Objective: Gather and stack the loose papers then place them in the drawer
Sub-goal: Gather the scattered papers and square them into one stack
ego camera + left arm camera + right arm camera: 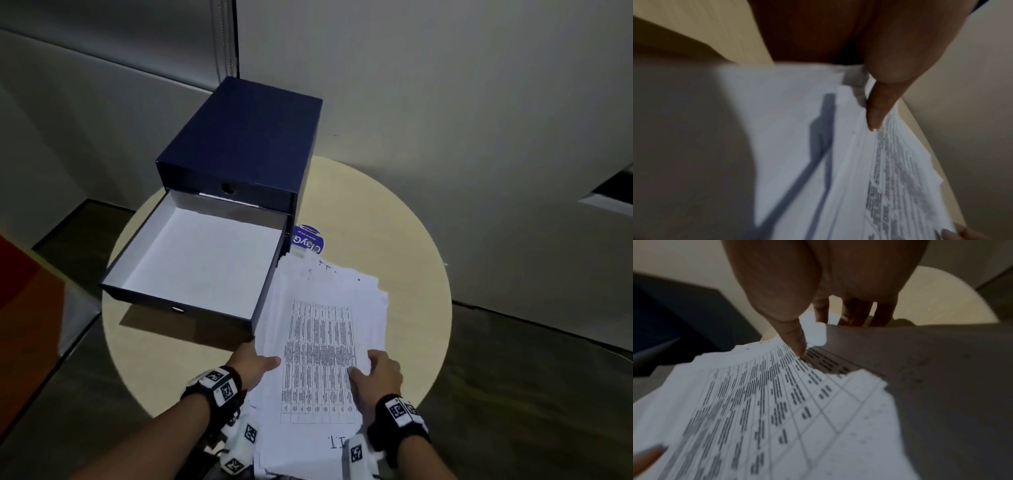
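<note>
A stack of white papers (322,342), its top sheet printed with a table, lies over the near part of the round table. My left hand (255,366) grips its left edge, thumb on top, fingers hidden underneath. My right hand (375,371) grips the right edge, thumb on the printed sheet (760,402). The left wrist view shows the thumb pressed on the papers (838,146). Left of the stack stands a dark blue drawer box (246,137) with its lower drawer (202,260) pulled out, white inside and holding nothing.
The round beige table (404,240) carries a blue round sticker (306,240) behind the papers. The box's upper drawer is closed. Grey walls stand close behind. An orange-red object (24,308) sits at the left, with dark floor around.
</note>
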The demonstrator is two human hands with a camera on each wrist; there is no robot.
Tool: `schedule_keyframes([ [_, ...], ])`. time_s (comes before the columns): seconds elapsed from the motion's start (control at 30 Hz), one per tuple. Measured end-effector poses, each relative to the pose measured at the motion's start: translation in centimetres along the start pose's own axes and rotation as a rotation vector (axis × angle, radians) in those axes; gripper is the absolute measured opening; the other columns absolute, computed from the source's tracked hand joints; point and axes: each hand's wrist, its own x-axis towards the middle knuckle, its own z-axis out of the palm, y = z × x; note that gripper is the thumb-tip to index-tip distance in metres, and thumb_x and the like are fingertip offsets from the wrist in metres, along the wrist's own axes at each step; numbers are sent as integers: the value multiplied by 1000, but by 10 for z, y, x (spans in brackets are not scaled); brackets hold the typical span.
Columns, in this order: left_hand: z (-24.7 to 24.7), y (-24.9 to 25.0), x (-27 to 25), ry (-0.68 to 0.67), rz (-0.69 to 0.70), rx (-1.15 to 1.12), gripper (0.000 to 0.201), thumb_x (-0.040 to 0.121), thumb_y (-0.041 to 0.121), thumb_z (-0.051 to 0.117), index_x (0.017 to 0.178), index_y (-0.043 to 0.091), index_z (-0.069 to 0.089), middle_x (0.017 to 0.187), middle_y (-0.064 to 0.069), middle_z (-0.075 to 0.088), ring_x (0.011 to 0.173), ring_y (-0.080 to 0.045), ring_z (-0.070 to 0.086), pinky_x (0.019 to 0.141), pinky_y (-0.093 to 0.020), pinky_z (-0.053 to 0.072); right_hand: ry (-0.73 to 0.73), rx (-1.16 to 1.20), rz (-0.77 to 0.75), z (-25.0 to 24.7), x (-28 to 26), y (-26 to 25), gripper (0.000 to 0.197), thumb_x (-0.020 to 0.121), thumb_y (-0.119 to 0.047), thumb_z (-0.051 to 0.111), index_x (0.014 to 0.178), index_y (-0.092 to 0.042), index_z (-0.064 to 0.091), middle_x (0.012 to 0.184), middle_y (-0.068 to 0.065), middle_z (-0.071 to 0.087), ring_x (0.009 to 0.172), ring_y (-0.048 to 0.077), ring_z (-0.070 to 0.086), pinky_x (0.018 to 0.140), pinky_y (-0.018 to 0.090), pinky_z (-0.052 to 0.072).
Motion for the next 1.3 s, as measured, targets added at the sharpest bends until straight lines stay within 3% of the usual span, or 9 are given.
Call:
schedule_keyframes([
  [0.27, 26, 47, -16, -154, 262, -99, 58, 74, 29, 76, 129, 23, 58, 116, 7, 72, 111, -16, 65, 104, -45, 47, -72, 924, 234, -75, -28, -3, 84, 89, -18, 70, 154, -11, 16, 154, 14, 36, 130, 28, 49, 105, 41, 38],
  [0.37, 27, 91, -32, -173, 366, -147, 46, 81, 25, 72, 126, 22, 62, 113, 7, 74, 109, -14, 67, 101, -40, 48, -115, 1109, 114, -112, -34, -20, 67, 92, -11, 64, 149, -8, 28, 122, 2, 61, 88, 10, 65, 90, 30, 46],
  [0.43, 24, 119, -37, -172, 447, -184, 40, 86, 18, 69, 126, 20, 62, 114, 7, 73, 110, -12, 66, 97, -35, 47, -96, 1131, 22, -136, -35, -35, 53, 93, -10, 63, 141, -5, 39, 121, 1, 62, 102, 15, 61, 95, 31, 39],
  [0.57, 11, 152, -37, -115, 482, -128, 32, 91, 13, 64, 122, 19, 62, 112, 5, 71, 98, -6, 64, 82, -24, 48, -108, 1079, -67, -145, -23, -42, 51, 92, -17, 65, 136, 1, 48, 134, 14, 60, 110, 14, 64, 82, 23, 52],
  [0.73, 28, 125, -13, -77, 320, 14, 33, 81, 17, 67, 114, 19, 62, 108, 1, 72, 106, -26, 66, 96, -40, 51, -158, 995, -9, -112, -30, -24, 66, 99, -19, 56, 152, -2, 21, 121, 2, 63, 105, 11, 64, 91, 29, 49],
  [0.83, 45, 99, -14, 68, 237, 197, 23, 90, 13, 60, 112, 18, 56, 103, -4, 66, 91, -26, 63, 76, -28, 50, -70, 713, 27, -87, -17, 16, 61, 88, -60, 52, 132, -19, 52, 117, 9, 60, 98, 1, 65, 87, 20, 49],
  [0.9, 50, 77, -11, 131, 171, 243, 28, 91, 12, 57, 119, 13, 53, 110, -9, 64, 91, -27, 61, 76, -28, 49, -2, 398, 138, -64, -10, 45, 76, 87, -68, 47, 149, -26, 37, 162, 13, 15, 143, 24, 35, 111, 35, 35],
  [0.97, 50, 55, 0, 163, 104, 204, 27, 91, 11, 56, 117, 13, 53, 112, -10, 64, 91, -28, 61, 80, -30, 52, -21, 269, 190, -37, -1, 68, 75, 95, -48, 51, 154, -41, 6, 164, 5, -17, 149, 35, 17, 113, 44, 33],
  [1.3, 34, 19, 20, 189, -41, 29, 39, 88, 11, 62, 125, 11, 52, 116, -8, 65, 104, -31, 63, 100, -43, 48, -38, -283, 59, -21, 4, 59, 74, 93, -55, 40, 152, -47, -3, 159, 11, -31, 147, 45, -11, 119, 60, 3],
])
